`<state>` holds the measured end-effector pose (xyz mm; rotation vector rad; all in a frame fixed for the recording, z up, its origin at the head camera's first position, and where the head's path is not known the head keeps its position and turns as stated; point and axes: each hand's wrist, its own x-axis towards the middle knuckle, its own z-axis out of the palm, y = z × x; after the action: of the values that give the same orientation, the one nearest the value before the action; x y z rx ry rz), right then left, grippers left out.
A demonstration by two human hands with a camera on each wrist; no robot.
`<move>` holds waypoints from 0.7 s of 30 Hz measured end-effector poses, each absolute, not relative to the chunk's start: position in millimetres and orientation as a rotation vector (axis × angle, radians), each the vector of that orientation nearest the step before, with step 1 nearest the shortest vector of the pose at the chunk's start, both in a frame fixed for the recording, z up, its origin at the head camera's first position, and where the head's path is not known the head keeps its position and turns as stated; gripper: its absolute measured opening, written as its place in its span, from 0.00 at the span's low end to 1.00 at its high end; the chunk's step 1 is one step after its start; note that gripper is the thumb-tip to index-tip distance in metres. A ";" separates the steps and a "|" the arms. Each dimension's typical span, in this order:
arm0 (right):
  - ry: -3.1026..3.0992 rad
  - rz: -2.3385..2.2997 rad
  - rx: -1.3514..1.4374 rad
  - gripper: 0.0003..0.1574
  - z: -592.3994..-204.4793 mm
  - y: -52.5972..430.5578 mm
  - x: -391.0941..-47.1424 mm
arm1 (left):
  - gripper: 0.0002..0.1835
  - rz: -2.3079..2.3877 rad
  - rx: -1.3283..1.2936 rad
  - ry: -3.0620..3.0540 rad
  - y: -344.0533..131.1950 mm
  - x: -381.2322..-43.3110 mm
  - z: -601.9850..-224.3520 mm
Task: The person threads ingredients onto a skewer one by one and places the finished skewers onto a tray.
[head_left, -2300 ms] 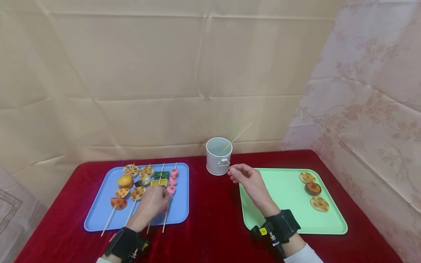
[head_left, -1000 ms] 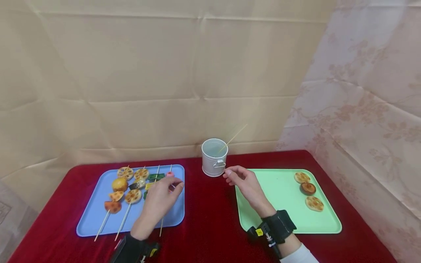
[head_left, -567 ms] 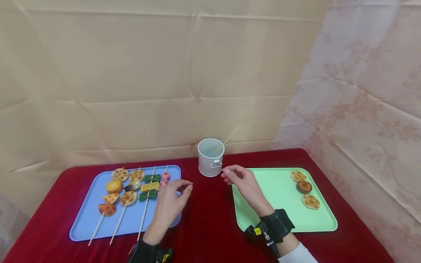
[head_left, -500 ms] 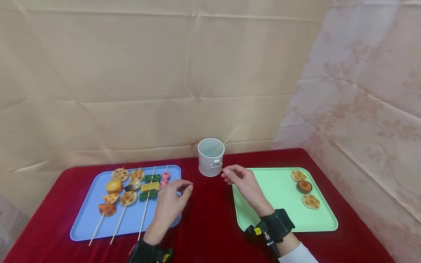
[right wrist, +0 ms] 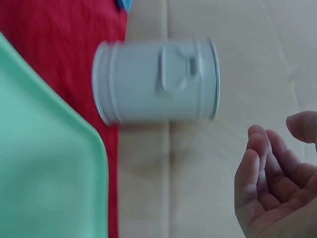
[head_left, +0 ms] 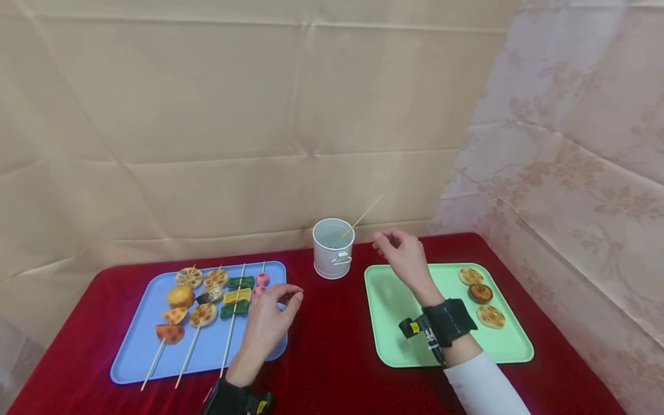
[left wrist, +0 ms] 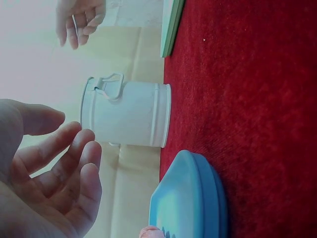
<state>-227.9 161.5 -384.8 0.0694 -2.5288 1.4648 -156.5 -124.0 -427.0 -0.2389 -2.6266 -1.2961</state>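
My left hand (head_left: 267, 323) hovers over the right edge of the blue tray (head_left: 129, 351), fingers loosely bent and holding nothing; it partly covers a skewer of pink balls (head_left: 261, 279). Beside that lies a skewer of green and yellow pieces (head_left: 237, 295). My right hand (head_left: 407, 259) is raised over the back of the green tray (head_left: 386, 317), its fingers bent and nothing in them. To its left stands a small white bucket (head_left: 332, 264) with one thin bare skewer (head_left: 369, 207) leaning out. In the right wrist view the right hand (right wrist: 277, 188) is apart from the bucket (right wrist: 138, 84).
Two more skewers lie on the blue tray, one with a lotus slice (head_left: 203, 314), the other with a yellow round piece (head_left: 180, 296). Two flat browned slices (head_left: 490, 316) and a brown cap (head_left: 480, 293) lie at the green tray's right. A cloth wall (head_left: 207, 144) rises behind.
My left hand has lifted off the skewers and shifted right, then stayed. My right hand has just risen away from the bucket's handle, back and to the right.
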 end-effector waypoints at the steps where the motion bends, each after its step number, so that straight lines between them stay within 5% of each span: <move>1: -2.529 1.437 0.072 0.20 -382.1 163.1 -234.4 | 0.06 -1.296 -0.236 -2.628 -124.1 -156.6 -426.9; 12: -2.519 1.581 -0.040 0.30 -366.4 161.7 -284.5 | 0.07 -1.315 -0.220 -2.646 -124.5 -154.2 -427.1; 21: -2.474 1.626 -0.041 0.22 -362.3 153.1 -289.9 | 0.07 -1.320 -0.221 -2.660 -126.3 -155.0 -426.7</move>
<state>-289.9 153.1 -362.3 -0.0407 -2.4736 1.6261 -155.0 -126.3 -426.7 -0.2212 -2.6595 -1.3204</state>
